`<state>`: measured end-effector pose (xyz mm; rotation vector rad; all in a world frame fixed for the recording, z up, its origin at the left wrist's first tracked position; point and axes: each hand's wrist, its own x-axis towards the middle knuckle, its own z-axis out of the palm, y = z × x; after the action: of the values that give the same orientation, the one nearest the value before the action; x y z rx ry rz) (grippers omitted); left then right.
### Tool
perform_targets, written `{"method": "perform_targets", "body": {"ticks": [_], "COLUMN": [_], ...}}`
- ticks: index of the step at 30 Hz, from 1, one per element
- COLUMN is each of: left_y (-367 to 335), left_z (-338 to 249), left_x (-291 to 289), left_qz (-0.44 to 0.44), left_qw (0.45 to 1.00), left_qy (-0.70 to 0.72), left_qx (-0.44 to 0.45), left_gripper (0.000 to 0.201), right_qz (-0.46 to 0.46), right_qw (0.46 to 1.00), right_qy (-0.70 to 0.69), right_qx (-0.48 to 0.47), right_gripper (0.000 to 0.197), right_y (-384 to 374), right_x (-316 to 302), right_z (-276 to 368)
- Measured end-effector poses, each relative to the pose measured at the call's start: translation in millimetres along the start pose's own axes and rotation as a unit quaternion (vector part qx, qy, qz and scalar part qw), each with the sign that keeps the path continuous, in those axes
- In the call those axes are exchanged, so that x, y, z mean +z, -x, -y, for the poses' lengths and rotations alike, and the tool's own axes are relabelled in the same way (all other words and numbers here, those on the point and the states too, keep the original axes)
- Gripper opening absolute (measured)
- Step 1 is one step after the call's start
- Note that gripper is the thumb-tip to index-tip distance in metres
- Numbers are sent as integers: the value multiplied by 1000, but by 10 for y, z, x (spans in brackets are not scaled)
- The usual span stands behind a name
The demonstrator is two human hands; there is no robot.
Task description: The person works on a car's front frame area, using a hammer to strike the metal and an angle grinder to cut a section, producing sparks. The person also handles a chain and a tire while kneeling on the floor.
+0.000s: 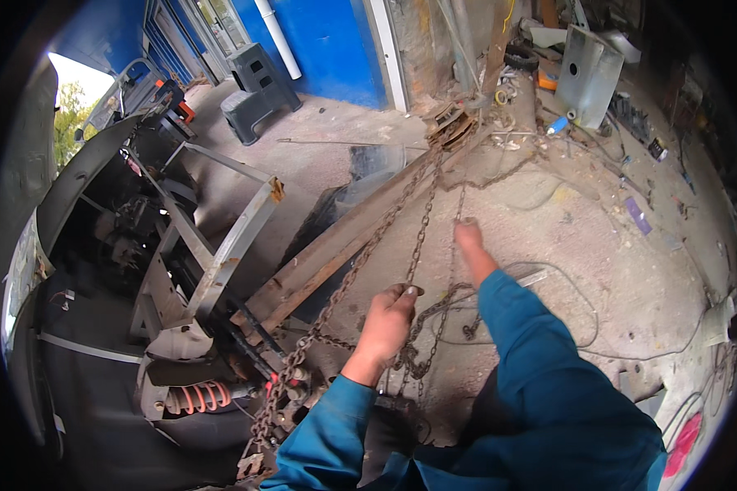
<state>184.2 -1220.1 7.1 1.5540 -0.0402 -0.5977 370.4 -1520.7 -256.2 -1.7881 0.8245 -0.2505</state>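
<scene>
A rusty chain hoist (450, 124) hangs at the top of several chains. Pinched in my left hand (386, 323) is a hand chain (422, 229) that runs up to the hoist. My right hand (468, 235), farther out, is closed round a thinner chain strand (461, 200). To the left of both hands a heavier rusty load chain (360, 258) slants down toward a vehicle frame. Loose chain (418, 360) dangles in a bunch beside my left wrist. Both forearms are in blue-green sleeves.
At left stands a stripped vehicle with a bare metal frame (233, 245) and a red coil spring (205, 398). A long beam (336, 245) crosses behind the chains. A grey step stool (258, 94), a metal box (588, 74) and a cable (594, 315) lie around the floor.
</scene>
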Motion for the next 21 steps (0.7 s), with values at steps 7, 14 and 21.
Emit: {"method": "perform_targets", "body": {"ticks": [7, 14, 21], "left_y": [137, 66, 102], "left_z": [-32, -553, -593], "left_x": [-25, -349, -388], "left_qz": [22, -41, -26], "left_qw": [998, 999, 999], "left_qy": [-23, 17, -30], "left_qx": [-50, 7, 29], "left_gripper": [31, 31, 31], "right_qz": [-15, 247, 224], "right_qw": [995, 950, 938], "right_qy": [21, -120, -221], "right_qx": [101, 151, 146], "right_gripper": [100, 58, 36], "right_y": [-199, 107, 473], "right_x": [331, 415, 443], "right_z": [-576, -695, -230]}}
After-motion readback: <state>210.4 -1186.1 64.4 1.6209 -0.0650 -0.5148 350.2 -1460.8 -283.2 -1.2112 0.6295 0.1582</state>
